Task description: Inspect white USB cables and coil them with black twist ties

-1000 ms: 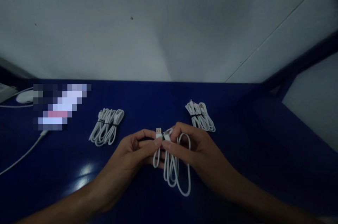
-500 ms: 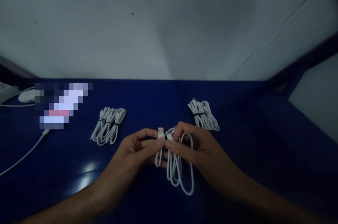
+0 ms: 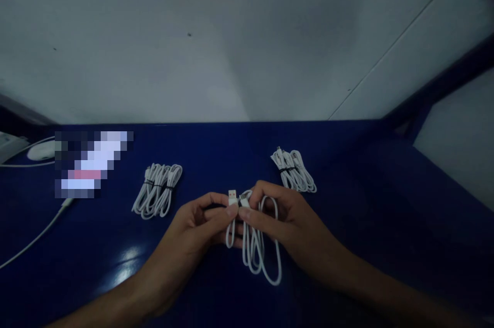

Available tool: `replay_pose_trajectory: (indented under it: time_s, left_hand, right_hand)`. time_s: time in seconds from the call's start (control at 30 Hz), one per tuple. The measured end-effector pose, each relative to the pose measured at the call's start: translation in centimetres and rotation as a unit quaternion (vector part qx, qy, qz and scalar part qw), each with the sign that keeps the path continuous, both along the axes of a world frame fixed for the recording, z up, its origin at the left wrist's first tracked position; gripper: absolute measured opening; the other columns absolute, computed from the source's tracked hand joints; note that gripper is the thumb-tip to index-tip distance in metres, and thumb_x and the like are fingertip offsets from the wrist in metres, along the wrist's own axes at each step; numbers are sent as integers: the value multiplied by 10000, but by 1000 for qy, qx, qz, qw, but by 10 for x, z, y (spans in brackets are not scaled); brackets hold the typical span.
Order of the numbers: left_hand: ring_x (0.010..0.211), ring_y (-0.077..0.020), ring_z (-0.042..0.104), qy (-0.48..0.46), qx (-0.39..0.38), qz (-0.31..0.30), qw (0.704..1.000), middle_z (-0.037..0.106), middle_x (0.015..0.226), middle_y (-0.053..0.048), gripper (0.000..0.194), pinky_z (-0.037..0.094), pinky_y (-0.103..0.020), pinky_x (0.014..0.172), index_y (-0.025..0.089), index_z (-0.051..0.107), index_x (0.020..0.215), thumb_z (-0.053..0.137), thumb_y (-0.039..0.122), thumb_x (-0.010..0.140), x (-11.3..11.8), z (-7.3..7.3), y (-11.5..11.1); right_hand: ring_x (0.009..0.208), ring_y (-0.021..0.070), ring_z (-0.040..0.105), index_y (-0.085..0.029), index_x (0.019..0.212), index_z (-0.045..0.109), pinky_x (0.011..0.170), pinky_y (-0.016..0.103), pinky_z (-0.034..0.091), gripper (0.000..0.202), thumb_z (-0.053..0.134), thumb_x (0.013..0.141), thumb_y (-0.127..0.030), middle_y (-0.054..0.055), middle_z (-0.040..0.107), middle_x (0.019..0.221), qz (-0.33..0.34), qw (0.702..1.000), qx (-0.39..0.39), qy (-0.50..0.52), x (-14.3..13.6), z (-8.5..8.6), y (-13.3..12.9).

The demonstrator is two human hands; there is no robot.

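left hand [image 3: 206, 222] and right hand [image 3: 283, 214] pinching white cable [image 3: 278, 261] | glossy blue table [image 3: 216, 158] | pale grey wall [image 3: 162, 50]

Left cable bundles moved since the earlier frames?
No. The left cable bundles keep the same place relative to the table's back edge; both sit slightly lower in view together, so likely camera motion.

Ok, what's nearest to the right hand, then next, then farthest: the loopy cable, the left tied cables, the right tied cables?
1. Loopy cable, right in the right hand's fingers.
2. Right tied cables, just beyond it.
3. Left tied cables, across on the left.
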State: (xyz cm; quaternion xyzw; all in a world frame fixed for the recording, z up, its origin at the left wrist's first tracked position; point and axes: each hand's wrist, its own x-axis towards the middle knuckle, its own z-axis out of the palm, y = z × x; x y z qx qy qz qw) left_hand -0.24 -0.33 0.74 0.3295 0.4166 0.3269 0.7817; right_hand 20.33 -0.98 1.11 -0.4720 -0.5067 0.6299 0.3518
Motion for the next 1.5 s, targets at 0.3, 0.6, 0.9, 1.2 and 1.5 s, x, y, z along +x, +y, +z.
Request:
replay_pose_trajectory:
  time_s: [0.3,0.6,0.9,1.2,1.5]
  left_hand:
    - [803,-185,791,0,-13,0,1000,859,999,-85,226,612,-289,854,180,760,1107,848,355,993,-2,-4,-2]
    - [821,-185,808,8,-14,-8,1000,866,1018,-83,282,614,-281,860,197,736,1132,832,433,1011,-2,-10,-2]
    - [840,-207,822,22,-6,-2,1000,864,1008,-87,294,647,-313,856,197,700,1101,834,441,1008,-5,-10,-3]
    - [822,-255,853,22,28,33,999,873,965,-97,328,702,-407,854,190,640,997,861,432,986,0,-11,-5]
    - [807,-215,833,21,16,33,999,867,971,-77,306,689,-348,830,193,675,979,863,434,984,0,-10,-5]
  right_hand:
    - [712,141,513,-234,842,583,650,290,432,314,756,1050,-394,-39,567,789,9,1000,1,-13,0,2,2]
    - [745,153,492,-228,802,568,667,311,416,335,767,1034,-365,-32,555,804,5,1000,-1,-31,-1,3,1]
    - [707,133,485,-228,837,594,641,289,410,317,756,1059,-385,-45,554,796,13,999,2,-38,1,3,0]
    - [736,144,507,-223,831,581,673,302,437,326,760,1052,-381,-42,570,801,13,999,1,-41,-1,2,2]
    - [741,149,503,-229,834,582,666,309,435,325,748,1060,-393,-38,572,815,6,998,9,-55,0,1,-2]
